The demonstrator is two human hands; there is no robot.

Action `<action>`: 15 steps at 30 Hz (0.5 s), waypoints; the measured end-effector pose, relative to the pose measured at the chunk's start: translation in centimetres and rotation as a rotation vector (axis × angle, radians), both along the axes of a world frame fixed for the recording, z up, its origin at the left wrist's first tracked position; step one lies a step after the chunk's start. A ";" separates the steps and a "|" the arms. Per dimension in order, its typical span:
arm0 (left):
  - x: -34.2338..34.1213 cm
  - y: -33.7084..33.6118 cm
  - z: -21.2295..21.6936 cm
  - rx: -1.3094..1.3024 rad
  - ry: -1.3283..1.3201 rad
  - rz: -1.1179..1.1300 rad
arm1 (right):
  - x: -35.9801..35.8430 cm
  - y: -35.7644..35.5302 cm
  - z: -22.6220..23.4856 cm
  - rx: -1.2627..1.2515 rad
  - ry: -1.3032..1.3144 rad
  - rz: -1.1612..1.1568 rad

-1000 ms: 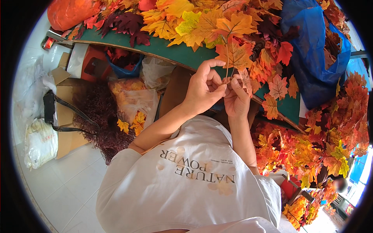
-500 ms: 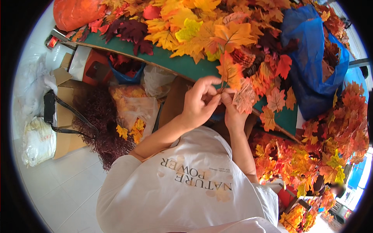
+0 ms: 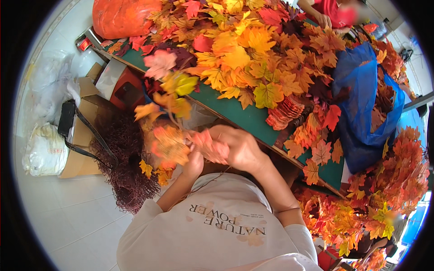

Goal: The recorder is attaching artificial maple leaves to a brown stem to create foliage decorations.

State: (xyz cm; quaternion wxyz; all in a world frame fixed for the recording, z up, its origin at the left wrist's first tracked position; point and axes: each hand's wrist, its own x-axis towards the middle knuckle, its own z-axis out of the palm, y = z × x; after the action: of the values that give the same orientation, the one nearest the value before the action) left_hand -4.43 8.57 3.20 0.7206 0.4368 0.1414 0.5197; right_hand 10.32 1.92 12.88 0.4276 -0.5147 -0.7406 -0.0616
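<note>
An artificial maple leaf branch [image 3: 171, 113] rises in front of me, with orange, yellow and pink leaves blurred by motion. My left hand [image 3: 193, 163] is closed around its lower stem, just below an orange leaf [image 3: 170, 145]. Close beside it, my right hand [image 3: 242, 150] is curled at a pinkish-red leaf [image 3: 210, 147] on the same branch; its fingertips are partly hidden and smeared. A thin brown stem [image 3: 220, 173] trails beneath the hands across my shirt.
A green-topped table [image 3: 235, 110] bears heaped maple leaves [image 3: 253, 49], with a blue bag [image 3: 361, 108] at its right. An orange pumpkin [image 3: 120, 18] sits far left. Below stand a cardboard box [image 3: 83, 149] and dark twigs [image 3: 126, 180]. Across the table shows another person's hand [image 3: 323, 20].
Both hands have moved left and down from the table edge, bringing the leaf branch over to the left. The view has shifted, and another person now shows at the top right.
</note>
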 end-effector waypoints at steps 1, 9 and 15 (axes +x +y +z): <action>-0.3 0.3 -0.1 -0.066 -0.027 0.111 | 1.3 0.9 -0.4 -0.025 -0.097 -0.017; -2.6 4.3 -2.5 -0.547 0.093 0.187 | 13.2 11.4 0.6 -0.042 -0.190 -0.762; -3.7 4.1 -2.8 -0.380 0.411 -0.003 | 16.2 16.6 0.1 -0.370 -0.659 -0.945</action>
State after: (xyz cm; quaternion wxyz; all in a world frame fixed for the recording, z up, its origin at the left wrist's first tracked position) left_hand -8.16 12.65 0.42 0.7466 0.3903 0.3787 0.3832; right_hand 26.53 18.49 12.98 0.0055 -0.8075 -0.5238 -0.2711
